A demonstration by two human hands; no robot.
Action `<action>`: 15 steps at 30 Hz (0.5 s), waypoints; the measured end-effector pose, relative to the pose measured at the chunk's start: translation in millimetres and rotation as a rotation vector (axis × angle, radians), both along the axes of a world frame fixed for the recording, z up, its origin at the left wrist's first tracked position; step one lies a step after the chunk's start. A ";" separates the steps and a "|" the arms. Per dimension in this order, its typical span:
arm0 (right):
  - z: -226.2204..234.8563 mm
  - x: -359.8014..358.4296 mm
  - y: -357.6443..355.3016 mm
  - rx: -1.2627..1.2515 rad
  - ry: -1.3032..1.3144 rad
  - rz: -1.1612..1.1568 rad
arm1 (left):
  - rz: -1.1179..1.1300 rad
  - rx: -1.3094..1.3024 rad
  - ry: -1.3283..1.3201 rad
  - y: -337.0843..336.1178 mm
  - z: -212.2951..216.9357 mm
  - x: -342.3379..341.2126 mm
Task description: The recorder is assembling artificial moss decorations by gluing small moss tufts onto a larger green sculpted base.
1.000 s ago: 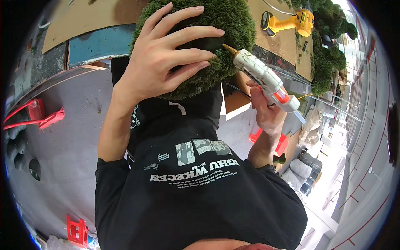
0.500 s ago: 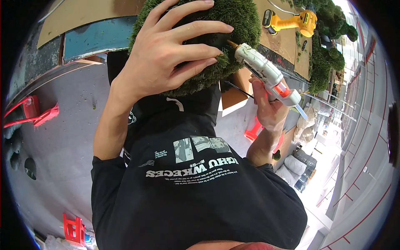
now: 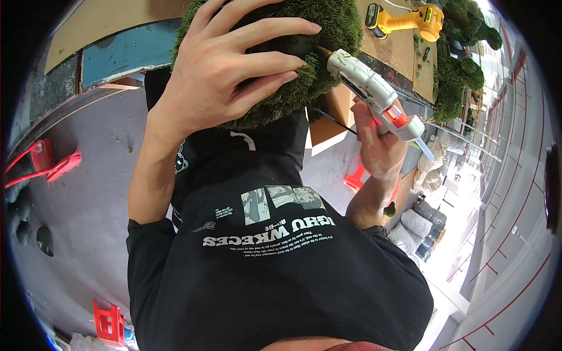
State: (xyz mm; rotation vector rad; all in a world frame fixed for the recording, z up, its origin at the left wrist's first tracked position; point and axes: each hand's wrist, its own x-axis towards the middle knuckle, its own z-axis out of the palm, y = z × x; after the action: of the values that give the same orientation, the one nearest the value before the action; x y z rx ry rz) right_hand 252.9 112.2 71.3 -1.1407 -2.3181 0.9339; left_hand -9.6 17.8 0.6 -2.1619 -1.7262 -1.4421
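Note:
My left hand (image 3: 216, 76) is spread over a round ball of green artificial grass (image 3: 336, 29), steadying it with bent fingers and thumb. Between the fingers a dark, smooth patch of the ball shows through the grass. In my right hand (image 3: 377, 140) is a white glue gun (image 3: 366, 79) with an orange-red part near its rear. A pale glue stick (image 3: 425, 150) pokes out of its back end. The amber nozzle (image 3: 324, 51) points at the dark patch, at or very near the surface; whether it touches, I cannot tell. The ball's top runs out of the picture.
A yellow cordless drill (image 3: 410, 22) lies on the brown board right of the ball. More green grass balls (image 3: 468, 73) are beyond it. An open cardboard box (image 3: 331, 126) stands below the table edge. Red stools (image 3: 108, 324) and a red broom (image 3: 64, 165) are on the grey floor.
The ball and both hands sit slightly farther left in the picture. The glue gun's nozzle stays at the same patch, and both holds look the same.

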 end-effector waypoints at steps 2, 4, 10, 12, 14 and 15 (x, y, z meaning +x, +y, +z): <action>0.6 -0.3 -0.1 -0.004 0.002 0.003 | -0.002 -0.049 -0.041 -1.4 0.2 0.5; 0.6 -0.5 -0.3 -0.009 -0.006 0.003 | -0.005 -0.024 -0.021 0.4 -1.6 -0.5; 0.6 -0.6 -0.5 -0.006 -0.011 0.005 | -0.012 0.080 -0.069 3.8 -7.5 1.6; 0.6 -1.1 -0.7 0.016 -0.008 0.021 | -0.014 0.087 -0.079 3.1 -6.9 1.0; 0.6 -1.8 -1.4 0.016 -0.005 0.014 | -0.006 -0.009 0.004 0.9 -5.1 -0.7; 0.6 -2.3 -1.8 0.012 -0.004 0.008 | -0.006 -0.009 0.004 0.9 -4.5 -0.5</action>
State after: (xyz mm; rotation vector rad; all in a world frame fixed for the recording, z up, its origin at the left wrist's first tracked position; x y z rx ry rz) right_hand 250.6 110.5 71.9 -1.1308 -2.3300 0.9194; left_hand -10.1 18.6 -3.8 -2.1744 -1.7299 -1.4336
